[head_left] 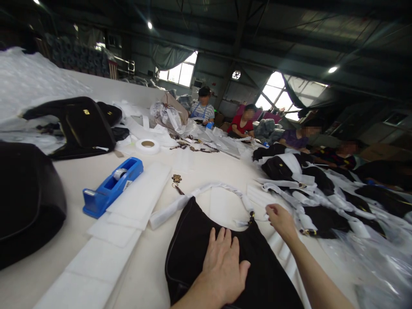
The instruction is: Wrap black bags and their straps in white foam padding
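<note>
A black handbag [193, 240] lies flat on the table in front of me. My left hand [223, 266] rests palm down on its middle, fingers stretched out and apart. The bag's strap [212, 189] is wrapped in white foam and arches away from the bag's top edge. My right hand [280, 219] is closed in a pinch on the white wrapping next to the gold strap hardware [250, 216] at the bag's right corner.
A blue tape dispenser [111, 186] and white foam sheets [135, 201] lie to the left, with a white tape roll [147, 146] and more black bags [80, 126] behind. Wrapped black bags [309, 184] are piled at right. Several people sit along the far side.
</note>
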`<state>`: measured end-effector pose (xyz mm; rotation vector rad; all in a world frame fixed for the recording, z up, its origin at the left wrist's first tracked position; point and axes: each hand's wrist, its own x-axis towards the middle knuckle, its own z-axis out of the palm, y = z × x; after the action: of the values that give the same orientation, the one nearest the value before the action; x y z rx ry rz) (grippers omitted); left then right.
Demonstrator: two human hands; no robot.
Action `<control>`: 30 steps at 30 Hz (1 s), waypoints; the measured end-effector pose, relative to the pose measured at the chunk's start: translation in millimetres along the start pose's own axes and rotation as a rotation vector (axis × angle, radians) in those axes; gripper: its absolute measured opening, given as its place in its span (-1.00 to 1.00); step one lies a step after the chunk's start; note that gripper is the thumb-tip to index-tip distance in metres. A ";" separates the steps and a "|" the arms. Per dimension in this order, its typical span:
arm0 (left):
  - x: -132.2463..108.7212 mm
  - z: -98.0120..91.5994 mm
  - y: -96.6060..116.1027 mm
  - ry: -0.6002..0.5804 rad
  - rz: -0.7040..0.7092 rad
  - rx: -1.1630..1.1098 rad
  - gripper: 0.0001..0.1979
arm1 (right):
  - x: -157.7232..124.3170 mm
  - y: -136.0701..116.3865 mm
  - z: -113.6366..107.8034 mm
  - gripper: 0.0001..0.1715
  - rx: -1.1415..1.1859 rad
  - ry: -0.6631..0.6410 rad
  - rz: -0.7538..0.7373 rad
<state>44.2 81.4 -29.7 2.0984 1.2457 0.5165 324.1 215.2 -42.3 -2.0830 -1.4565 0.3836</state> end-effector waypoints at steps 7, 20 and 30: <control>1.9 25.7 -13.4 0.140 0.053 0.083 -0.34 | 47.5 -72.1 73.5 -0.51 -0.316 -0.169 -0.473; 2.3 60.0 -21.2 0.384 0.072 0.264 -0.39 | 70.2 -110.9 97.5 -0.77 -0.693 -0.220 -0.551; 3.6 4.2 0.2 0.104 0.027 0.093 -0.36 | -61.5 -95.4 57.9 -0.79 -0.458 -0.499 -0.880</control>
<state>48.6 83.1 -32.6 2.1923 1.3247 0.5963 197.9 198.4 -37.1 -1.4471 -2.7768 0.2195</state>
